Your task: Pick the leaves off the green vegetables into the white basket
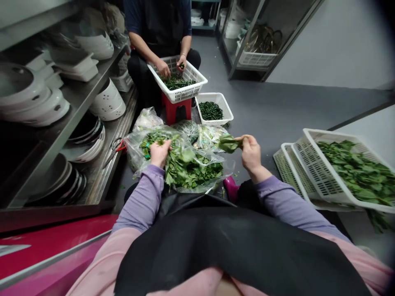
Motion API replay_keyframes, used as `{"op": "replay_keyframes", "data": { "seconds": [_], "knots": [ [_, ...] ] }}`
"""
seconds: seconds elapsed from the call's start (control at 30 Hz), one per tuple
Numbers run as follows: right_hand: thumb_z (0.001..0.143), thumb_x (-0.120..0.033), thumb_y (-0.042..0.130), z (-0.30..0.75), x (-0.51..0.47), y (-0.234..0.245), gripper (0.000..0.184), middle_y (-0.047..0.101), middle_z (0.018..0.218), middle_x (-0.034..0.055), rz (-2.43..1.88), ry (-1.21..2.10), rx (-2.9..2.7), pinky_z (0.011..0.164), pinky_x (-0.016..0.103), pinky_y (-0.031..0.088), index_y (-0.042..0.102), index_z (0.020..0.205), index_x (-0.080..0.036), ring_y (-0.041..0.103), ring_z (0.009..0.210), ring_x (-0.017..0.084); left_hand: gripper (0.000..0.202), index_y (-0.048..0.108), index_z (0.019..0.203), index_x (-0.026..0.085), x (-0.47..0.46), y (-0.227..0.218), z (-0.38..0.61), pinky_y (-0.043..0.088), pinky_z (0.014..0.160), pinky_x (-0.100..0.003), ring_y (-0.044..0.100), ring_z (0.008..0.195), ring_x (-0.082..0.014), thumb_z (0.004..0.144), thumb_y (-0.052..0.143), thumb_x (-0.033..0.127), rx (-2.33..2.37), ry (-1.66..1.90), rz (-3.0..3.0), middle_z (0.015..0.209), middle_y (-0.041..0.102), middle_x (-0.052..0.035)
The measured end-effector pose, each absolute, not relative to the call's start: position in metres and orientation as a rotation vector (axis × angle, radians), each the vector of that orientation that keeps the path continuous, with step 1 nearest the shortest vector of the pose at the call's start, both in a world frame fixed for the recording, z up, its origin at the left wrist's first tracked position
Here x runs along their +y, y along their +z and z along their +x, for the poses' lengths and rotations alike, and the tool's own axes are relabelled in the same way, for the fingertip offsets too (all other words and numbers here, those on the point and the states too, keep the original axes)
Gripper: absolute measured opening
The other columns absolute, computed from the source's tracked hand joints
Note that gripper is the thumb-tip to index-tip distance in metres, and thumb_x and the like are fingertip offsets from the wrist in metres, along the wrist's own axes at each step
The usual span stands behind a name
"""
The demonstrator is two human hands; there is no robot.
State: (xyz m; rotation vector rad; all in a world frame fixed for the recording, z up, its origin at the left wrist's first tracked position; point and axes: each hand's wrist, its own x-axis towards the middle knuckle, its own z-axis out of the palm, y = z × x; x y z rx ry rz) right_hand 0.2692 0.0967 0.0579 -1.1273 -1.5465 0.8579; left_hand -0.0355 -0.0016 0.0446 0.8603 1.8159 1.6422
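Observation:
My right hand point(250, 153) is raised to the right of the plastic bag, its fingers pinching the stem end of a leafy green sprig point(228, 144) whose leaves point left. At the bag's left side, my left hand point(160, 153) is closed around the stems of some leafy greens point(180, 158). Their leaves spread to the right over the pile. The clear plastic bag point(131, 149) lies spread in front of my lap, with more loose leaves point(202, 170) in it. What lies beneath my left fingers is partly hidden.
A co-worker point(160, 24) sits opposite, hands in a white basket point(185, 92) on a red stool point(179, 111). Another basket point(226, 109) holds thin green vegetables. Leaf-filled baskets point(331, 170) stand right. Red-handled scissors point(115, 149) lie by the left dish shelf point(92, 92).

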Motion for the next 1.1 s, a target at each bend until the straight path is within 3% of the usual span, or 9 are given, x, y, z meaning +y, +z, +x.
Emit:
{"op": "replay_keyframes", "data": {
  "seconds": [0.17,0.3,0.37,0.53,0.67,0.8,0.93,1.1],
  "knots": [
    [0.082,-0.046,0.049,0.286,0.089,0.069,0.026,0.051,0.066,-0.0021,-1.200,0.940,-1.519,0.054,0.023,0.037,0.056,0.084,-0.021,0.046,0.056,0.010,0.024,0.061,0.077,0.010,0.005,0.033,-0.066,0.042,0.063,-0.026,0.053,0.059,-0.0124,0.059,0.071,0.023,2.043,1.672,0.661,0.060,0.057,-0.0004],
    [0.073,-0.037,0.063,0.265,0.062,0.087,0.025,0.042,0.055,-0.0069,-1.150,1.140,-1.747,0.047,0.021,0.029,0.059,0.091,-0.020,0.035,0.046,0.008,0.034,0.064,0.087,0.011,-0.002,0.047,-0.031,0.042,0.061,-0.026,0.053,0.058,-0.0119,0.063,0.071,0.034,1.484,1.474,0.828,0.061,0.059,-0.0006],
    [0.071,-0.033,0.065,0.248,0.050,0.098,0.026,0.046,0.056,-0.0063,-1.083,1.137,-1.902,0.049,0.021,0.031,0.062,0.093,-0.019,0.036,0.047,0.007,0.032,0.063,0.083,0.012,-0.007,0.057,-0.010,0.043,0.063,-0.026,0.055,0.060,-0.0115,0.065,0.071,0.037,1.210,1.372,0.867,0.064,0.061,-0.0013],
    [0.074,-0.033,0.064,0.205,0.042,0.102,0.017,0.064,0.075,0.0017,-0.969,1.033,-2.275,0.067,0.025,0.040,0.070,0.081,-0.019,0.055,0.068,0.012,0.023,0.059,0.076,0.015,-0.012,0.071,0.020,0.046,0.070,-0.028,0.058,0.067,-0.0122,0.068,0.071,0.032,0.828,1.261,0.871,0.072,0.064,-0.0020],
    [0.067,-0.033,0.071,0.192,0.038,0.078,0.018,0.064,0.077,0.0025,-1.052,1.076,-2.377,0.068,0.027,0.042,0.071,0.078,-0.019,0.057,0.071,0.015,0.020,0.062,0.075,0.014,-0.011,0.068,0.024,0.046,0.073,-0.026,0.058,0.074,-0.0127,0.068,0.072,0.029,0.806,1.275,0.894,0.078,0.063,-0.0028],
    [0.075,-0.027,0.062,0.196,0.033,0.065,0.015,0.064,0.082,0.0044,-1.006,0.981,-2.287,0.074,0.028,0.043,0.073,0.082,-0.020,0.057,0.076,0.015,0.020,0.064,0.076,0.013,-0.009,0.063,0.021,0.046,0.068,-0.026,0.058,0.066,-0.0114,0.065,0.073,0.028,0.884,1.276,0.839,0.073,0.063,-0.0017],
    [0.076,-0.035,0.060,0.206,0.038,0.072,0.023,0.068,0.083,0.0047,-1.015,1.341,-2.199,0.073,0.030,0.043,0.073,0.085,-0.018,0.058,0.076,0.016,0.025,0.064,0.080,0.014,-0.010,0.063,0.017,0.047,0.064,-0.028,0.059,0.060,-0.0132,0.062,0.074,0.030,0.971,1.232,0.758,0.066,0.063,-0.0015],
    [0.070,-0.038,0.066,0.206,0.042,0.078,0.037,0.065,0.075,-0.0001,-0.993,1.780,-1.902,0.066,0.027,0.041,0.068,0.100,-0.016,0.054,0.066,0.012,0.029,0.066,0.084,0.014,-0.010,0.065,0.021,0.048,0.069,-0.028,0.060,0.065,-0.0130,0.064,0.074,0.032,1.010,1.222,0.880,0.074,0.066,-0.0031]
  ]
}}
